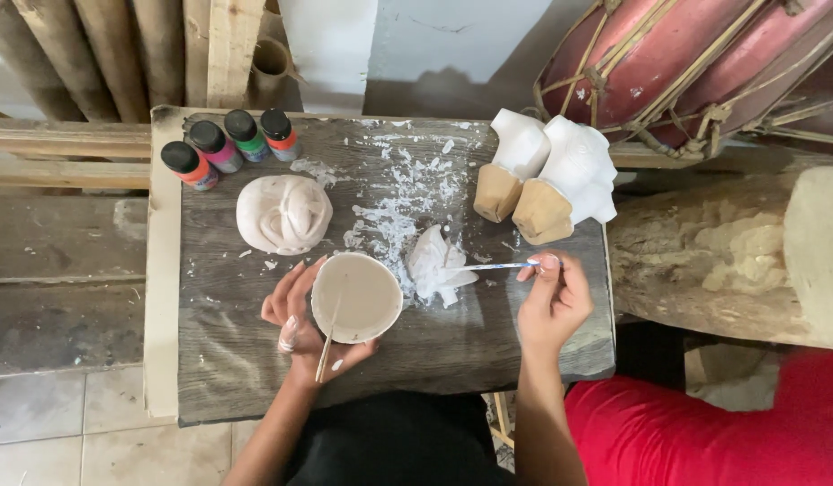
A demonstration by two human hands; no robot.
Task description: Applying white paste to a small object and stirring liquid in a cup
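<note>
Sitting at a dark grey wooden bench point(255, 378) speckled with white paint. Holding a small round white bowl point(356, 297) of pale paint in the left hand point(300, 328), fingers curling around and under it, with a thin wooden stick point(327, 346) leaning out over the near rim. Pinching a thin white paintbrush with a blue-streaked handle point(488, 265) in the right hand point(551, 301), grip narrow, thumb and fingertips closing on the handle's end. Lying almost flat, the brush's long line running left to right, tip pointing left toward a crumpled white tissue point(437, 263) and touching or nearly touching it; hard telling which. Sitting just left of the tissue, the bowl, so the brush tip is pointing its way, with the tissue between them. Being nearer the bowl, the left hand; being nearer the tissue, the right hand's brush. Resting just beyond the bowl, a round white clay lump with a swirl point(283, 214). Standing at the far left corner, four little paint bottles with black caps point(229, 144). Lying tipped at the far right of the bench, two white plaster figures with tan bases point(560, 175). Showing past the bench, a big red drum laced with cord point(686, 54) and a thick log point(731, 261).
</note>
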